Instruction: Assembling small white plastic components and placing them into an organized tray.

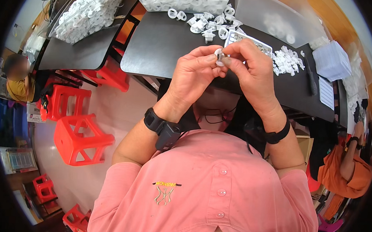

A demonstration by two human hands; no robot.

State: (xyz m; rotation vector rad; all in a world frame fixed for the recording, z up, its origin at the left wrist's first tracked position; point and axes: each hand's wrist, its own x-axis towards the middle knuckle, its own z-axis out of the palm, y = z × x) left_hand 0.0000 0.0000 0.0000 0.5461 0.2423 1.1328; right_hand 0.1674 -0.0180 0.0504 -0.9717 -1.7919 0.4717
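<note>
1. Left hand (192, 72): thumb and fingers pinch a white part (218, 53).
2. Right hand (254, 69): thumb and forefinger close at its right side; any separate piece is unclear.
3. The part is between both hands, above the table (153, 46).

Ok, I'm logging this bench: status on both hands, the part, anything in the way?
Left hand pinching small white part. Right hand up against it, grip unclear. White tray partly hidden behind right hand; nothing seen blocking either hand.

Left hand (193, 70): pinching white part (218, 54) above counter (156, 46)
Right hand (253, 65): pinching at it too
Loose fittings (210, 25): toward counter's far edge
</note>
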